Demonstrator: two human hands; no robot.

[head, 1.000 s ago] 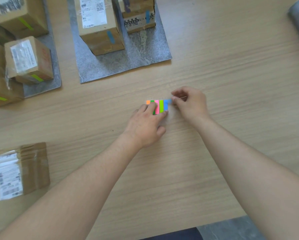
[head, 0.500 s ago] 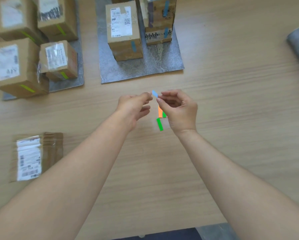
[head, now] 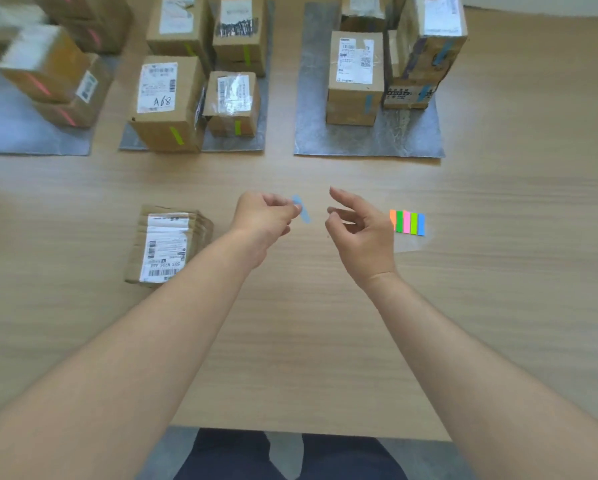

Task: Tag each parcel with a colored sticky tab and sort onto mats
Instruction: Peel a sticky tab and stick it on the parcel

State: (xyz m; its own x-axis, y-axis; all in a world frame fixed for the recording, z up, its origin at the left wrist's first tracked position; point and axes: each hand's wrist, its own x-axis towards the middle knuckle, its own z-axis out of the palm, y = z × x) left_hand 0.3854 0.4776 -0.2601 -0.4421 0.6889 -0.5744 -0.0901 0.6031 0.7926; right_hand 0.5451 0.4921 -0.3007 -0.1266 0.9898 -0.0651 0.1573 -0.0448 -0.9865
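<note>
Tagging is in hand, I judge: the left hand (head: pixel 263 216) pinches 1 blue tab (head: pixel 301 211) above the table's (head: pixel 308 341) middle, the right hand (head: pixel 358 233) hangs loose and empty, and next the tab needs pressing onto the flat untagged parcel (head: pixel 167 245) nearer the left edge.

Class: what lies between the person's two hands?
In the head view, a pale blue sticky tab, pinched by the left hand, juts into the gap; the right hand is apart from it.
</note>
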